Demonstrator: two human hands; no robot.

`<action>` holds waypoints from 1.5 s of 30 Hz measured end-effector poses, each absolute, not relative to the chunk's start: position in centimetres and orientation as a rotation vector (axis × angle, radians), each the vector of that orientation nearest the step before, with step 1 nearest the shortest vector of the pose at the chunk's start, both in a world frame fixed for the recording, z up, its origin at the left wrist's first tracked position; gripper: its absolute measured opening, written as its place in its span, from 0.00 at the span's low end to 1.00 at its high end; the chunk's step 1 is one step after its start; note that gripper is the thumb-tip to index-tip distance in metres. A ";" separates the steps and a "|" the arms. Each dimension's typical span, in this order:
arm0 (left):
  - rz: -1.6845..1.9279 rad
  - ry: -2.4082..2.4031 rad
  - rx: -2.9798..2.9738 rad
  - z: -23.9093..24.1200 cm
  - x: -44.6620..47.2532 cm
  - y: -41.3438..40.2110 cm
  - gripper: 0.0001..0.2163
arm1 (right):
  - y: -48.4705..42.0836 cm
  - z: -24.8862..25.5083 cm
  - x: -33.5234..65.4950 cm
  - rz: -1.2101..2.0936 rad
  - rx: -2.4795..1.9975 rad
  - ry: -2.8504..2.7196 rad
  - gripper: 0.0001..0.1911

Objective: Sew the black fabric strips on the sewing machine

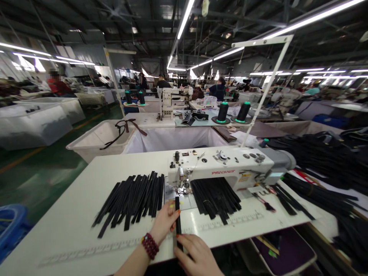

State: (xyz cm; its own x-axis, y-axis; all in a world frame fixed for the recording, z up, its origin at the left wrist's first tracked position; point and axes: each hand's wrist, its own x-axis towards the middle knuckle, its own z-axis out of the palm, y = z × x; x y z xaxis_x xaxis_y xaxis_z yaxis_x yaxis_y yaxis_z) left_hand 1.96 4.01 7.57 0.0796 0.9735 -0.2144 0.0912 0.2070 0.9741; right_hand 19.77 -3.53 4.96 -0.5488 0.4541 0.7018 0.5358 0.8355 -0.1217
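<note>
A narrow black strip (178, 216) lies on the white sewing table (71, 214), its far end under the needle of the white sewing machine (221, 165). My left hand (164, 222), with a dark red bead bracelet on the wrist, has its fingers closed on the strip's left side. My right hand (198, 257) pinches the strip's near end at the table's front edge. A fan of black strips (132, 199) lies left of the needle. A second pile of black strips (215, 195) lies under the machine arm to the right.
Heaps of black straps (322, 153) cover the right side. A white fabric bin (100, 140) stands behind the table, with thread cones (222, 112) and another sewing machine (172, 100) beyond. A blue crate (11, 226) sits on the green floor at left. Other workers sit far back.
</note>
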 end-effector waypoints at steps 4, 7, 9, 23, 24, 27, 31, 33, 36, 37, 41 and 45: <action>1.028 1.464 1.588 6.4 -0.2 4.2 0.22 | -1.9 5.4 17.7 0.015 -0.793 -2.217 0.16; 0.895 1.484 2.178 6.3 -2.0 4.6 0.18 | -0.9 5.6 18.2 -0.004 -0.802 -2.230 0.19; 0.726 1.413 2.454 6.1 -2.6 5.1 0.18 | -0.5 5.6 18.6 -0.020 -0.804 -2.246 0.19; 0.400 1.426 2.748 4.0 -2.4 9.1 0.19 | 1.4 2.9 18.7 -0.075 -0.975 -2.218 0.15; 0.398 1.429 2.751 4.0 -2.4 9.2 0.19 | 1.5 3.0 18.7 -0.082 -0.979 -2.230 0.14; 0.393 1.414 2.765 4.0 -2.4 9.4 0.19 | 1.5 3.2 18.8 -0.095 -0.992 -2.252 0.14; 0.385 1.404 2.774 4.2 -2.4 9.4 0.19 | 1.3 2.8 18.6 -0.130 -1.029 -2.213 0.14; 0.373 1.409 2.771 4.2 -2.4 9.4 0.19 | 1.2 2.5 18.4 -0.138 -1.051 -2.189 0.13; 0.335 1.417 2.762 4.4 -2.3 9.4 0.19 | 1.1 2.1 18.1 -0.134 -1.074 -2.154 0.11; 0.323 1.419 2.759 4.4 -2.3 9.4 0.20 | 1.1 2.0 18.1 -0.127 -1.085 -2.152 0.11; 0.295 1.433 2.749 4.8 -2.3 9.7 0.20 | 1.0 2.3 18.0 -0.065 -1.175 -2.199 0.12; 0.275 1.436 2.733 4.7 -2.4 10.1 0.20 | 1.0 3.3 18.1 0.016 -1.243 -2.282 0.16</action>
